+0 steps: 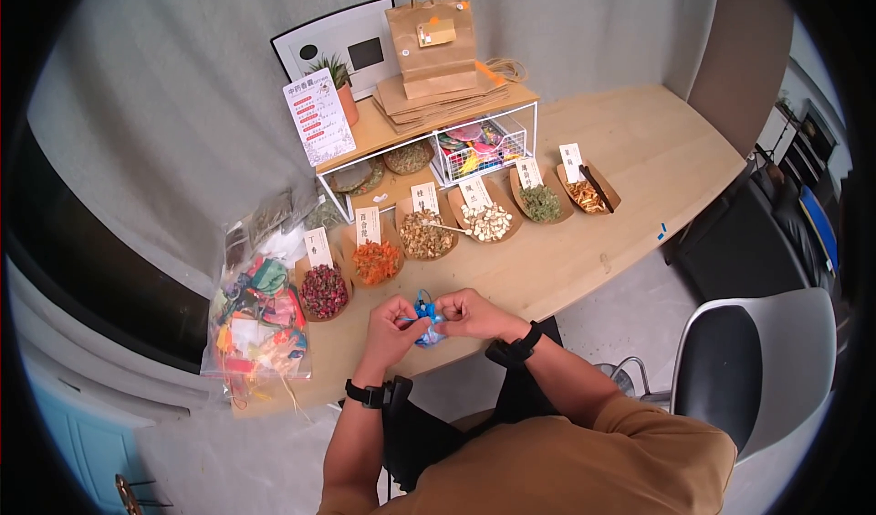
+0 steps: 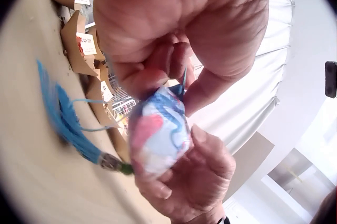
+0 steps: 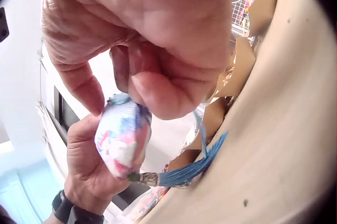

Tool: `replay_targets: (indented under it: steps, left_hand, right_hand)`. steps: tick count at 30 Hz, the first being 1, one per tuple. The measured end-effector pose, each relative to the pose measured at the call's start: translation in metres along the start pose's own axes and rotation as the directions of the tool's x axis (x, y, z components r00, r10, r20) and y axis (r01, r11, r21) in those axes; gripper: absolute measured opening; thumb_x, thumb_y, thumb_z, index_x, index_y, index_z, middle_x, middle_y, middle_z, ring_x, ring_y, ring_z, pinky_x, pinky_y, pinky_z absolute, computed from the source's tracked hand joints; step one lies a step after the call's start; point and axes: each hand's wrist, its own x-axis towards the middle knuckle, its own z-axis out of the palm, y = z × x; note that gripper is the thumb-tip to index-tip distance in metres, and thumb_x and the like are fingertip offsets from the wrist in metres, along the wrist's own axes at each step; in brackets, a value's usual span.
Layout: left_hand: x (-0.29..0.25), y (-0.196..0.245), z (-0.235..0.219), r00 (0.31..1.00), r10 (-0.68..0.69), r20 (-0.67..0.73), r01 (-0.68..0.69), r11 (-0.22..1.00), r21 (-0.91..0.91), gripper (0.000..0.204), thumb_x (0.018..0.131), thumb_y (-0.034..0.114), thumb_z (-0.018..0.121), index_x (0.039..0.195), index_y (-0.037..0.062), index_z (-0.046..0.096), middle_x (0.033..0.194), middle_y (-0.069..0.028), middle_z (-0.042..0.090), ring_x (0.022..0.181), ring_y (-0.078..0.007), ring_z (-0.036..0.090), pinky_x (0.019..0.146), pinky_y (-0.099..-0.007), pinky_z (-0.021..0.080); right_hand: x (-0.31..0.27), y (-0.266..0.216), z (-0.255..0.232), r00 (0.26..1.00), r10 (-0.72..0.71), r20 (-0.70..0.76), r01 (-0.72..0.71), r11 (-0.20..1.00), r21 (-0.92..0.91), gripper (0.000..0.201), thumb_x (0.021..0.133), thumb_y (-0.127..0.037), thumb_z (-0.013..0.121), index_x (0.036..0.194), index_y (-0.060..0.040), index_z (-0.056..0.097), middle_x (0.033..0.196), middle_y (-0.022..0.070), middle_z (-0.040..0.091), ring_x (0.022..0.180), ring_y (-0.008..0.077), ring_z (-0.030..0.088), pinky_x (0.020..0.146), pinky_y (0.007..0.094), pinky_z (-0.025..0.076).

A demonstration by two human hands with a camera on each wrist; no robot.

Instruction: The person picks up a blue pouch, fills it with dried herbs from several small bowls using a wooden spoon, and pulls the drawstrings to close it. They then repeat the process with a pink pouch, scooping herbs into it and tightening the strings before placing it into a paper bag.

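Close over the table's front edge, my left hand [image 1: 391, 331] and right hand [image 1: 467, 314] meet at a small fabric sachet [image 2: 159, 132], printed in white, blue and pink. Its gathered top sits under the curled fingertips of the left hand, which pinch it where a thin blue cord comes out. The right hand's thumb and fingers grip the sachet's side and neck, as the right wrist view shows from above. From the sachet's lower end hangs a blue tassel [image 3: 187, 174] with a silvery bead and a small green one. The fingers cover part of the cord.
Paper trays of dried herbs and flowers, such as the rosebuds [image 1: 323, 291] and orange petals [image 1: 376, 263], line the table [image 1: 639, 150]. A plastic bag of colourful sachets [image 1: 265, 323] lies left. Behind stand a shelf [image 1: 365, 136] and paper bags [image 1: 433, 50]. A chair [image 1: 776, 351] stands right.
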Motion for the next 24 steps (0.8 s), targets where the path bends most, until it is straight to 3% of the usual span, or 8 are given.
replay_targets:
  steps: [5,8,11,14,17,20,23,24]
  left_hand:
    - [-0.001,-0.001,0.007,0.998,0.046,-0.050,-0.047,0.999,-0.014,0.025,0.079,-0.004,0.070,0.089,0.0059,0.050,0.075,0.0037,0.055,0.065,0.0008,0.049,0.055,-0.0145,0.039]
    - [-0.001,-0.007,0.003,0.998,0.048,-0.042,-0.050,0.997,-0.054,0.024,0.081,-0.004,0.070,0.088,0.0064,0.049,0.075,0.0037,0.055,0.063,0.0013,0.048,0.053,-0.0146,0.037]
    - [0.000,-0.010,0.003,0.997,0.051,-0.060,-0.056,0.994,-0.092,0.024,0.082,-0.002,0.070,0.088,0.0064,0.048,0.073,0.0041,0.054,0.062,0.0014,0.047,0.052,-0.0146,0.036]
    - [-0.002,-0.001,0.005,0.997,0.027,-0.073,-0.032,0.997,-0.070,0.023,0.083,0.001,0.071,0.083,0.0059,0.048,0.072,0.0044,0.051,0.061,0.0003,0.044,0.052,-0.0164,0.035]
    - [-0.001,-0.008,0.007,0.996,0.045,-0.074,-0.046,0.999,-0.013,0.029,0.081,0.004,0.074,0.075,0.0074,0.046,0.067,0.0060,0.047,0.059,-0.0003,0.040,0.050,-0.0176,0.032]
    - [0.000,-0.015,0.005,0.979,0.154,-0.133,-0.134,0.979,0.152,0.036,0.078,0.006,0.077,0.069,0.0089,0.043,0.063,0.0067,0.043,0.058,-0.0013,0.037,0.049,-0.0192,0.030]
    - [0.001,-0.018,0.009,0.968,0.168,-0.185,-0.150,0.983,0.110,0.039,0.076,0.006,0.080,0.068,0.0094,0.042,0.062,0.0065,0.043,0.057,-0.0019,0.036,0.049,-0.0199,0.029]
    - [0.000,-0.018,0.010,0.972,0.170,-0.163,-0.156,0.983,0.097,0.038,0.076,0.006,0.079,0.068,0.0093,0.042,0.062,0.0064,0.043,0.057,-0.0016,0.036,0.049,-0.0197,0.029]
  right_hand:
    - [-0.002,-0.008,0.007,1.000,-0.022,-0.015,0.019,0.987,-0.159,0.014,0.080,-0.009,0.074,0.090,-0.0041,0.066,0.062,-0.0101,0.030,0.057,0.0021,0.027,0.050,0.0223,0.025]
    - [0.001,-0.008,0.007,0.998,-0.025,-0.050,0.018,0.991,-0.131,0.014,0.079,-0.010,0.075,0.088,-0.0040,0.066,0.058,-0.0083,0.042,0.054,0.0018,0.034,0.048,0.0220,0.029]
    - [0.001,-0.012,0.007,0.992,-0.079,-0.101,0.053,0.969,-0.240,0.018,0.080,-0.014,0.076,0.090,-0.0030,0.067,0.055,-0.0050,0.044,0.052,0.0035,0.035,0.047,0.0237,0.031]
    - [0.000,-0.027,0.009,0.995,-0.058,-0.080,0.025,0.928,-0.371,0.023,0.081,-0.021,0.075,0.091,-0.0022,0.068,0.054,0.0015,0.049,0.050,0.0063,0.039,0.047,0.0262,0.035]
    - [0.003,-0.004,0.002,0.999,-0.043,0.013,0.045,0.912,-0.409,0.027,0.081,-0.027,0.075,0.089,-0.0025,0.070,0.054,0.0067,0.052,0.050,0.0090,0.043,0.049,0.0280,0.039]
    - [-0.001,-0.031,-0.001,0.994,0.084,0.070,-0.037,0.863,-0.504,0.021,0.084,-0.020,0.075,0.092,-0.0016,0.070,0.056,-0.0030,0.048,0.052,0.0035,0.035,0.047,0.0240,0.031]
    - [-0.002,-0.027,0.002,0.999,0.032,0.031,-0.017,0.918,-0.396,0.028,0.081,-0.027,0.076,0.085,-0.0001,0.070,0.057,0.0069,0.057,0.053,0.0074,0.045,0.051,0.0274,0.041]
    - [-0.002,-0.019,0.004,0.998,0.027,0.059,-0.006,0.943,-0.333,0.027,0.081,-0.026,0.076,0.085,0.0002,0.070,0.058,0.0061,0.058,0.053,0.0069,0.046,0.051,0.0274,0.041]
